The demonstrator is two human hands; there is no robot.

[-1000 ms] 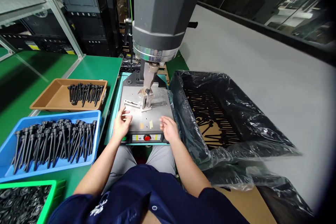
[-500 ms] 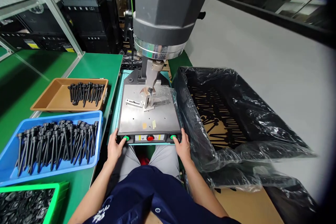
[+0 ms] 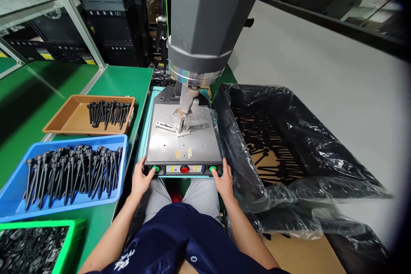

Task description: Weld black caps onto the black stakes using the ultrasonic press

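My left hand (image 3: 141,180) rests at the front left corner of a press machine's base, its thumb on a green button (image 3: 155,168) and its fingers along the side. At the opposite corner, my right hand (image 3: 224,180) has its thumb on the other green button (image 3: 212,168), with fingers spread along the edge. Between them sits a red button (image 3: 184,170). Above the metal plate (image 3: 170,150), the machine's grey head (image 3: 202,21) carries a metal horn (image 3: 187,99) that reaches down to a small metal fixture (image 3: 183,124). Whatever part lies under the horn is mostly hidden.
To the left stand a brown tray (image 3: 58,124) and a blue tray (image 3: 14,199) of black screw-like parts, plus a green bin (image 3: 69,239) of small black pieces. On the right, a box lined with black plastic (image 3: 321,154) holds rows of similar long parts.
The machine's head and horn have come down closer to the fixture. Both hands stay with their thumbs on the green buttons. The view has shifted slightly.
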